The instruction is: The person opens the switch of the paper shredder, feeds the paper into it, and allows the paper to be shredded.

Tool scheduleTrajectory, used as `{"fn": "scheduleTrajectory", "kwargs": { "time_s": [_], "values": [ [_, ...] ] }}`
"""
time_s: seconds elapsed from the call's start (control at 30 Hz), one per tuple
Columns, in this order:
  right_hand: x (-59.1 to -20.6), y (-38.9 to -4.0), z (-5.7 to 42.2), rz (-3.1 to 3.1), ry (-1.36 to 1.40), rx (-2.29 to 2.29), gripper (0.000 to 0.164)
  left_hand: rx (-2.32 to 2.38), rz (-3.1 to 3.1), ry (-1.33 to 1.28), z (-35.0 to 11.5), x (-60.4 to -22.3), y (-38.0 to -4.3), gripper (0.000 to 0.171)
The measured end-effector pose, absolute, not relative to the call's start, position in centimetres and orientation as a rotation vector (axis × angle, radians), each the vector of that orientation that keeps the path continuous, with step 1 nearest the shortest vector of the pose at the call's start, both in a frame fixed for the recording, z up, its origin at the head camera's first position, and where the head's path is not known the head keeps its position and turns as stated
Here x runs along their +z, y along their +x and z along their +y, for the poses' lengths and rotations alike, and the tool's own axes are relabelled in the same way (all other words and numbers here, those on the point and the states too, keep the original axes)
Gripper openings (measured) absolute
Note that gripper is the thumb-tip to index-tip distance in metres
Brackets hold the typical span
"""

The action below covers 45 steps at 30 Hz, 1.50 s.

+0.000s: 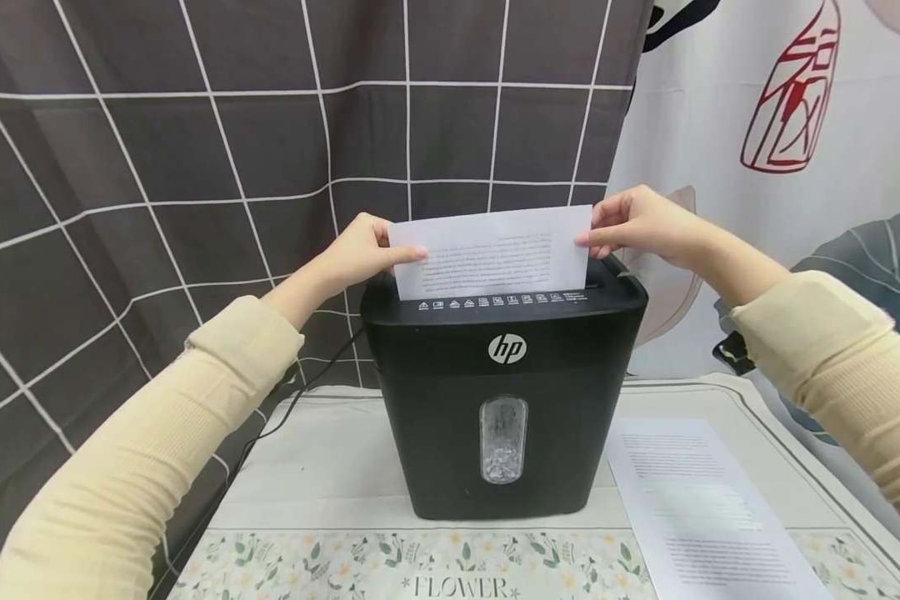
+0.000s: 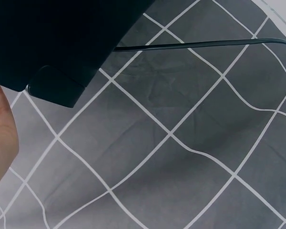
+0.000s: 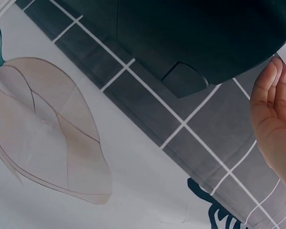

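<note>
A printed sheet of paper [image 1: 495, 250] stands upright in the top slot of a black HP paper shredder [image 1: 450, 417], its lower part hidden inside. My left hand [image 1: 363, 250] pinches the sheet's left edge, thumb in front and fingers behind. On the opposite edge, my right hand [image 1: 641, 221] pinches the paper between thumb and curled fingers. Paper shreds show through the shredder's clear window [image 1: 503, 454]. In the left wrist view part of the left hand [image 2: 1, 138] shows beside the shredder's dark body; the right wrist view has the right hand [image 3: 279, 114] at the white paper edge.
Another printed sheet [image 1: 697, 508] lies on the table to the right of the shredder. A black cord [image 1: 300, 392] runs down at the left. The table carries a floral cloth [image 1: 330, 558]. Close behind hangs a dark grid-patterned curtain [image 1: 270, 150], with a white patterned one at right.
</note>
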State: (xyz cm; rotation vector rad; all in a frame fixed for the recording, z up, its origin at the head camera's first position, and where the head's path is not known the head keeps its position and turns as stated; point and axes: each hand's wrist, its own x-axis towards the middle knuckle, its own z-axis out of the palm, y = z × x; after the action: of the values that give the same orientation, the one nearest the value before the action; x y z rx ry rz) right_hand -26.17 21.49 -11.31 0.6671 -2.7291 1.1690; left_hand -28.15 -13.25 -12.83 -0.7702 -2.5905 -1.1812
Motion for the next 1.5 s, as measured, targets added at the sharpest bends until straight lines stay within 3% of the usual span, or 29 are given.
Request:
{"fn": "scheduleTrajectory", "kwargs": {
  "time_s": [1.5],
  "values": [
    [-12.0,-26.1,22.5,-2.733,0.689,1.246,0.017,-1.467,-2.489,-0.884,-14.3,-12.9,-27.3,0.021]
  ]
}}
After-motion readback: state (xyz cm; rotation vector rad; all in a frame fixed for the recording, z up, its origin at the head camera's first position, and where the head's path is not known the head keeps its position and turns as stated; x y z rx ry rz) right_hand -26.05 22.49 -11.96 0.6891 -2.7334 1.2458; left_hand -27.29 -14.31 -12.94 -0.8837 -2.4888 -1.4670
